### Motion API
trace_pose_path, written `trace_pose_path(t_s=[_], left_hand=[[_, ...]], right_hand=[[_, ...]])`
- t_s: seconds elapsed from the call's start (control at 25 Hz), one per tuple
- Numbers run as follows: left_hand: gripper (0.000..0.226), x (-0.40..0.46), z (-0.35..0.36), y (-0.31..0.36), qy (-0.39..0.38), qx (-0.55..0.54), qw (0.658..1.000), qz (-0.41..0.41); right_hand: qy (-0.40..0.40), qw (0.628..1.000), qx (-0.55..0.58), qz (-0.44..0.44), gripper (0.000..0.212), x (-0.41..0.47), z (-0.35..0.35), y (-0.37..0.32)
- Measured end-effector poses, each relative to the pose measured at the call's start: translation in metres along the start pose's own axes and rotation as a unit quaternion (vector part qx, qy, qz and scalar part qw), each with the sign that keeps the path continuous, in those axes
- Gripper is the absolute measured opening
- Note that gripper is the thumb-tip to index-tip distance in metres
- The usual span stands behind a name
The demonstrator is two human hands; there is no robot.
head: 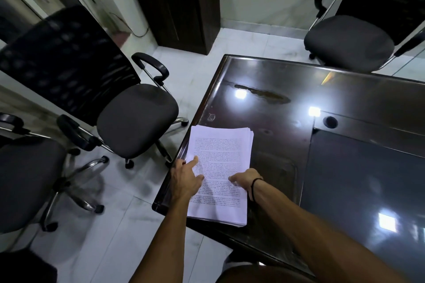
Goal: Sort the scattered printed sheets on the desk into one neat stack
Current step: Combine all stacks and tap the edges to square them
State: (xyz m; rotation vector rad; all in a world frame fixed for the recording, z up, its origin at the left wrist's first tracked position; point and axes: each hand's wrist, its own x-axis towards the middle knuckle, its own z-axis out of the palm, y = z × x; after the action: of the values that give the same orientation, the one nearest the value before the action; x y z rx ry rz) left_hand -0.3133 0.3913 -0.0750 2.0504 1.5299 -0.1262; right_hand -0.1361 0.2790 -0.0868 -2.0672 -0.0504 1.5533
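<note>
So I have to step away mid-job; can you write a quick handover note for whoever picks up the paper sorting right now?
Left hand: open, fingers resting on the stack's left side.
Right hand: fingers curled on the top sheet, near the right edge; grip unclear.
Printed sheets: one stack at the desk's left edge, overhanging it; far edges slightly fanned.
Done: sheets gathered, none seen loose.
Left: square the edges, pull the stack fully onto the desk.

Stack [218, 167] on desk [287, 145] corner, seemingly overhanging

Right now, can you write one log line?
stack: gathered, desk corner | left hand: resting on stack | right hand: on stack
</note>
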Motion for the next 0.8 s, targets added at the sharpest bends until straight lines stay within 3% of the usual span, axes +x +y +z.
trace_pose_path(t_s=[0.04, 0.12, 0.2, 0.28, 0.4, 0.48, 0.56, 0.6, 0.68, 0.72, 0.8], left_hand=[[0.073, 0.001, 0.001, 0.0, 0.001, 0.004, 1.0, 0.0], [0.072, 0.0, 0.002, 0.001, 0.002, 0.015, 1.0, -0.002], [0.072, -0.002, 0.002, 0.003, 0.002, 0.019, 1.0, -0.003], [0.071, -0.003, 0.0, 0.005, -0.003, 0.023, 1.0, -0.008], [0.07, -0.007, -0.003, 0.006, -0.005, 0.026, 1.0, -0.004], [0.071, -0.008, -0.006, 0.004, -0.017, -0.014, 1.0, 0.0], [0.077, -0.005, -0.009, -0.001, -0.036, -0.123, 0.991, -0.034], [0.082, -0.005, -0.012, -0.004, -0.052, -0.215, 0.973, -0.064], [0.082, -0.009, -0.015, 0.0, -0.126, -0.418, 0.891, -0.121], [0.068, -0.016, -0.018, 0.011, -0.179, -0.498, 0.839, -0.127], [0.043, -0.03, -0.018, 0.044, -0.228, -0.573, 0.781, -0.099]], right_hand=[[0.013, 1.0, -0.024, 0.006, 0.082, 0.025, 0.003, 0.011], [0.039, 0.999, 0.002, 0.007, 0.083, 0.043, 0.008, 0.02], [0.039, 0.997, 0.062, -0.006, 0.076, -0.009, 0.008, -0.003], [0.011, 0.995, 0.101, -0.023, 0.056, -0.025, 0.013, -0.008], [-0.001, 0.993, 0.081, -0.085, 0.044, -0.032, 0.014, -0.006], [-0.029, 0.988, 0.104, -0.114, 0.04, -0.04, 0.002, -0.006], [-0.078, 0.979, 0.134, -0.132, 0.035, -0.048, -0.021, -0.005], [-0.105, 0.974, 0.142, -0.139, 0.034, -0.05, -0.035, -0.003], [-0.154, 0.963, 0.155, -0.157, 0.037, -0.057, -0.065, 0.003], [-0.171, 0.958, 0.159, -0.165, 0.04, -0.06, -0.08, 0.007], [-0.172, 0.951, 0.171, -0.191, 0.041, -0.074, -0.105, 0.014]])
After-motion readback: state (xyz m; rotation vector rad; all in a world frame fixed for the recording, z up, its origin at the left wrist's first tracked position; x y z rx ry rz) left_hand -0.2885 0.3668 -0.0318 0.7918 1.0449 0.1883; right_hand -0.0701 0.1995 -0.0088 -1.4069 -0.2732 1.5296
